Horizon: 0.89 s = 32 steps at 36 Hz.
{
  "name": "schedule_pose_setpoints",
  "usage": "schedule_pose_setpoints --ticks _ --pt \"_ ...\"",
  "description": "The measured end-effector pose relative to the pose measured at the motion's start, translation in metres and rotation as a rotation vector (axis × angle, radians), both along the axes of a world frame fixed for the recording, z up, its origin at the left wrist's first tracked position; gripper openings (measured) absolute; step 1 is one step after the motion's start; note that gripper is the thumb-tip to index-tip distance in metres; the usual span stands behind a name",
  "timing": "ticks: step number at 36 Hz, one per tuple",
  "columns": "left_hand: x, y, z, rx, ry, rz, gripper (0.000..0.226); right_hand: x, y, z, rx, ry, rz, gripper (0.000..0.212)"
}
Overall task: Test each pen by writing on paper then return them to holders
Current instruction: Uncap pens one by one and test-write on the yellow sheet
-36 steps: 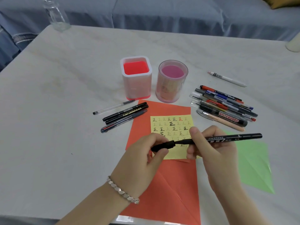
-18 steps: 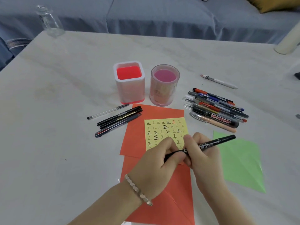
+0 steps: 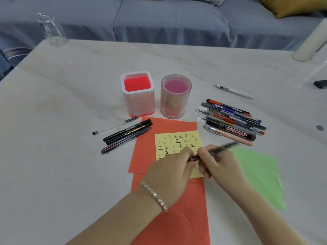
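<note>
Marker (image 3: 236,131) in the pile at 2 o'clock of the yellow note (image 3: 177,145): "WHITEBOARD", white caps on a red band, along the barrel. Black pen (image 3: 135,129) at 10 o'clock of the note: "PLANT CARBON BLACK", gold caps; a small pale label just above it is too small to read. Yellow note: handwritten rows of the char. 正, mostly black or grey (some bold, some faint), one in red in the top row. White pen (image 3: 234,91) at 1 o'clock: dark print nr one end, illegible. Held pen (image 3: 223,147): print blurred, unreadable.
</note>
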State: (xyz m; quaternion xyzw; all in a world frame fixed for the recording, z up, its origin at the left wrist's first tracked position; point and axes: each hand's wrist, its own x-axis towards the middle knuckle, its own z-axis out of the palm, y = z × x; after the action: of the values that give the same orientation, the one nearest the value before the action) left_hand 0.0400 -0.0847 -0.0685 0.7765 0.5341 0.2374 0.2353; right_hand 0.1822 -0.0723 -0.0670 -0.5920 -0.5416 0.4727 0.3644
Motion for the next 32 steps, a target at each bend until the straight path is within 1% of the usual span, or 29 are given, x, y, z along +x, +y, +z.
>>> schedule_pose_setpoints --ticks 2,4,5,6,7,8,10,12,13,15,16,18,19,21,23,25,27,29,31,32 --pt "-0.011 -0.001 -0.010 -0.018 -0.035 0.112 0.015 0.013 0.014 -0.005 0.052 -0.202 0.056 0.023" --pt "-0.026 -0.002 -0.017 -0.001 -0.040 0.237 0.013 0.032 0.031 -0.010 0.211 -0.477 0.003 0.006" --pt "-0.034 -0.003 -0.020 0.010 -0.033 0.290 0.013 0.041 0.040 -0.012 0.294 -0.640 -0.042 0.008" --pt "-0.042 -0.004 -0.022 0.027 -0.019 0.331 0.013 0.049 0.049 -0.013 0.351 -0.790 -0.077 0.014" --pt "-0.050 -0.004 -0.025 0.044 0.003 0.359 0.012 0.055 0.058 -0.015 0.361 -0.905 -0.085 0.019" --pt "-0.059 -0.004 -0.028 0.067 0.030 0.376 0.011 0.059 0.065 -0.016 0.328 -0.993 -0.071 0.023" --pt "-0.076 -0.002 -0.036 0.151 0.102 0.395 0.009 0.062 0.074 -0.020 0.208 -1.125 -0.007 0.026" --pt "-0.090 0.002 -0.040 0.212 0.192 0.408 0.021 0.063 0.079 -0.025 0.127 -1.230 0.055 0.028" --pt "-0.095 0.004 -0.042 0.240 0.240 0.413 0.028 0.063 0.081 -0.027 0.110 -1.257 0.075 0.027" --pt "-0.103 0.008 -0.048 0.286 0.327 0.438 0.033 0.064 0.081 -0.028 0.115 -1.255 0.079 0.026" --pt "-0.105 0.009 -0.050 0.297 0.370 0.452 0.032 0.064 0.081 -0.029 0.125 -1.232 0.059 0.026" --pt "-0.109 0.011 -0.056 0.299 0.443 0.469 0.022 0.065 0.080 -0.028 0.126 -1.222 0.040 0.026" --pt "-0.109 0.012 -0.058 0.291 0.463 0.473 0.018 0.065 0.080 -0.028 0.116 -1.257 0.059 0.027" --pt "-0.109 0.013 -0.060 0.265 0.466 0.481 0.017 0.066 0.081 -0.028 0.093 -1.343 0.118 0.030" --pt "-0.105 0.013 -0.058 0.256 0.433 0.491 0.020 0.065 0.081 -0.028 0.078 -1.410 0.162 0.032" --pt "-0.099 0.013 -0.053 0.273 0.358 0.478 0.026 0.065 0.080 -0.028 0.092 -1.441 0.171 0.033" --pt "-0.089 0.013 -0.046 0.286 0.252 0.404 0.032 0.063 0.076 -0.027 0.161 -1.407 0.165 0.030" --pt "-0.078 0.013 -0.037 0.275 0.138 0.293 0.036 0.057 0.070 -0.022 0.293 -1.290 0.167 0.023" --pt "-0.065 0.012 -0.027 0.268 0.058 0.186 0.037 0.047 0.059 -0.014 0.496 -1.172 0.219 0.014" --pt "-0.059 0.011 -0.022 0.268 0.034 0.143 0.039 0.041 0.053 -0.008 0.586 -1.129 0.253 0.013"
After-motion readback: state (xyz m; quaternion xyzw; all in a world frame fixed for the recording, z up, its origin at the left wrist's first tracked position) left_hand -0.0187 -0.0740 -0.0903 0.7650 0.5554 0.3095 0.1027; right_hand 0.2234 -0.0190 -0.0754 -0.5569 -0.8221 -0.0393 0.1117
